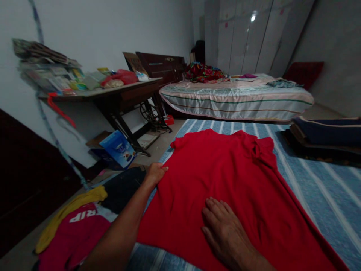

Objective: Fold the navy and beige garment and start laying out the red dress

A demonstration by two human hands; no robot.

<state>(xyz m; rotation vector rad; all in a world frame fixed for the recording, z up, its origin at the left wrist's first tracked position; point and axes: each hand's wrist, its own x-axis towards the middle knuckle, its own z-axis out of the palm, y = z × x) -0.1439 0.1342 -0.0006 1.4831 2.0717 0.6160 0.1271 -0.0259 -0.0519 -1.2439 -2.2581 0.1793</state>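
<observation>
A red T-shirt point(191, 180) lies spread out on a blue bedsheet with white stripes point(299, 177), its neckline toward the far side and its right sleeve bunched. At the shirt's left edge my left hand point(155, 174) grips the fabric, fingers closed on it. My right hand point(222, 226) rests flat on the lower middle of the shirt, fingers stretched out and palm down. A few soft wrinkles run across the cloth between the hands.
Folded dark clothes point(329, 137) are stacked at the right. Loose garments, including a magenta one point(76, 233) and a yellow one point(73, 207), lie at left. A sewing-machine table point(124, 90) holds clutter; another bed point(231, 99) stands behind.
</observation>
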